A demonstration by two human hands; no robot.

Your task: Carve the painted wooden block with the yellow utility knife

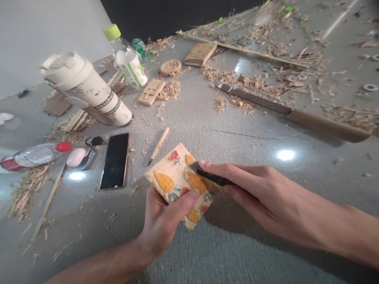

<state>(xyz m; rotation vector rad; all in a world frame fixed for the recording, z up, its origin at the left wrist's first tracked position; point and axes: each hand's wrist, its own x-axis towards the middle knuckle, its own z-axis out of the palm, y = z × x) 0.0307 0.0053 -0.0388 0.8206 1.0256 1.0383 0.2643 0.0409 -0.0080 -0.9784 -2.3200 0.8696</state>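
A carved wooden block (179, 167) with painted yellow corn shapes, red patches and teal leaves is gripped in my left hand (166, 215), thumb across its face. My right hand (260, 185) is closed round a dark-handled carving knife (212, 176), index finger stretched along its back. The knife's tip meets the block's upper right part, near a small yellow shape; the blade is mostly hidden by its angle. Just beyond the block lies a pale pen-like stick (159, 145) with a dark tip.
A phone (115, 161), earbud case (76, 157), tumbler (89, 88) and drink bottles (128, 61) stand or lie at left. Farther back are a carved plaque (151, 92), round carving (170, 67), painted block (201, 54), a long saw-like tool (257, 98) and wood shavings (171, 90).
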